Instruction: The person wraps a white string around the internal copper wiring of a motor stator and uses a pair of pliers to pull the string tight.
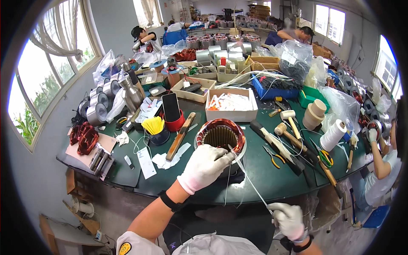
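A motor stator with a ring of reddish copper windings stands upright near the front edge of the green table. My left hand, in a white glove, has its fingers curled over the stator's near rim, gripping the winding there. From that rim a white cord runs taut down to the right. Its lower end is in my gloved right hand, closed in front of the table edge. A thinner thread hangs below the stator. My left palm and fingers hide part of the near windings.
Right of the stator lie orange-handled pliers, a wooden-handled hammer, scissors and a white thread spool. A box of paper slips stands behind it. Leftward are a wooden-handled tool and a phone. Co-workers sit around.
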`<state>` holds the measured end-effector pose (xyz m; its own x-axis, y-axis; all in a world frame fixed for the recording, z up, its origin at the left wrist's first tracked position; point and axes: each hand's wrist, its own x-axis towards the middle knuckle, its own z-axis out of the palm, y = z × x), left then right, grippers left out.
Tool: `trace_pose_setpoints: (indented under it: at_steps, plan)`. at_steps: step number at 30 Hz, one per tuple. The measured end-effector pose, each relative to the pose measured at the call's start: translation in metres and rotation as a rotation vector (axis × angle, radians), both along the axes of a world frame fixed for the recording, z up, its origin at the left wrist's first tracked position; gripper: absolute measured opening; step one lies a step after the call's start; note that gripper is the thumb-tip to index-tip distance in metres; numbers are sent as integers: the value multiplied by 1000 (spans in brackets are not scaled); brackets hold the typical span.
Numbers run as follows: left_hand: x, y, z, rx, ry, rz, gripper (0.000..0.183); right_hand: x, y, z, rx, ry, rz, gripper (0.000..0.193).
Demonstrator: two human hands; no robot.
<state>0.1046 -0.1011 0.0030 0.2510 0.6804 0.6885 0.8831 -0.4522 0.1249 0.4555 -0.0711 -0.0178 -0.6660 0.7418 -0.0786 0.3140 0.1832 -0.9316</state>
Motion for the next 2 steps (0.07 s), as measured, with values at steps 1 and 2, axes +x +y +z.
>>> trace_pose_setpoints:
  at_steps: [1,2]
  plan:
    - [2,6,0,16,-15,-24,38,24,6,-61,179,-148,-69,21]
    - [0,7,0,-29,-20,-33,40,87,19,-178,572,-438,-48,35]
